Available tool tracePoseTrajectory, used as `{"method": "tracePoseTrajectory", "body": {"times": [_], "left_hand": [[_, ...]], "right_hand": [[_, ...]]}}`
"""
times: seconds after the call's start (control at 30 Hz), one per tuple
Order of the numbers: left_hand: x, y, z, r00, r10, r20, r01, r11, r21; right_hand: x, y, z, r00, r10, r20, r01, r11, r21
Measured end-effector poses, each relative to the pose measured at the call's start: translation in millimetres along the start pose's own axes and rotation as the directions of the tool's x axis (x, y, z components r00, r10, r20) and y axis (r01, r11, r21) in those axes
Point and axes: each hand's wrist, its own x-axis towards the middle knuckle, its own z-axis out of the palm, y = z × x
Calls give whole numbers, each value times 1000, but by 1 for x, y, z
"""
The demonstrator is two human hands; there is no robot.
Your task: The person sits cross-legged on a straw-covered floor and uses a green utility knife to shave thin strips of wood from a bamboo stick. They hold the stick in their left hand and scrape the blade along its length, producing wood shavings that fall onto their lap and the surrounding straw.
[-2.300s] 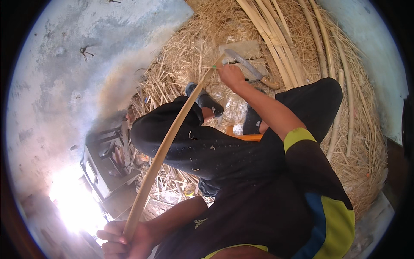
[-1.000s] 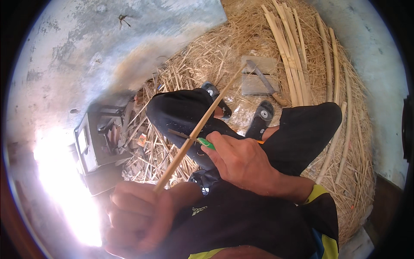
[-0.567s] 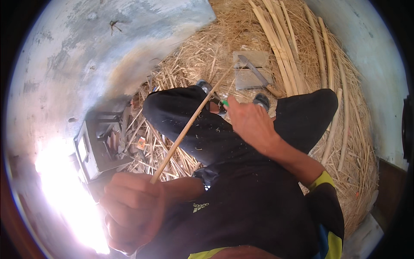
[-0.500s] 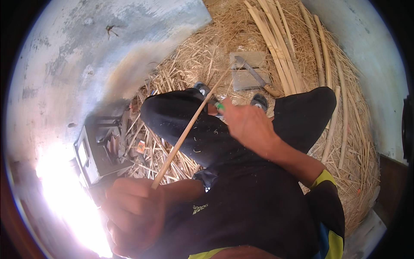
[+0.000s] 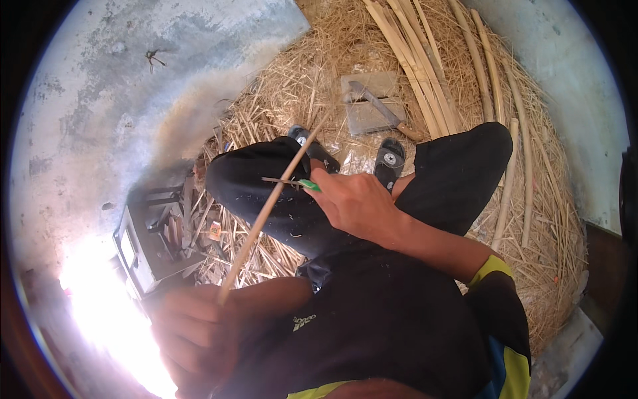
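My left hand (image 5: 193,332) is closed around the near end of a long, slim bamboo strip (image 5: 256,229), low at the left. The strip slants up and away over my left leg, its far end by the sandal on that side. A small knife with a green handle (image 5: 310,185) is gripped in my right hand (image 5: 359,205). Its thin dark blade crosses the strip about midway along; I cannot tell how deep it bites, if at all.
Beyond my feet, a large wooden-handled knife (image 5: 385,112) lies on a grey slab (image 5: 367,122). Split bamboo lengths (image 5: 415,63) and straw-like shavings (image 5: 319,73) cover the floor. At left stands an open box (image 5: 143,256) with scraps. Walls (image 5: 133,86) rise on both sides.
My right hand has drawn the knife along the strip toward me, and its blade now shows across the strip. The left hand keeps its hold. The view has shifted slightly.
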Motion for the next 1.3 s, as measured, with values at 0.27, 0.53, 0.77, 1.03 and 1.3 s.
{"method": "tracePoseTrajectory", "body": {"times": [0.27,0.53,0.77,1.03,1.3], "left_hand": [[-5,22,-22,1000,21,-14,-20,997,80],[-9,19,-24,1000,-15,26,14,1000,22],[-18,14,-22,999,51,-15,-51,998,-47],[-28,11,-20,997,67,-24,-69,992,-106],[-20,16,-23,998,44,-40,-46,997,-62]], "right_hand": [[8,-4,10,997,32,72,-10,961,-277],[-7,-31,0,994,-9,111,26,988,-153],[16,25,0,982,142,127,-104,958,-269],[10,103,28,951,298,86,-247,894,-374],[15,172,55,949,308,-67,-303,832,-465]]}}
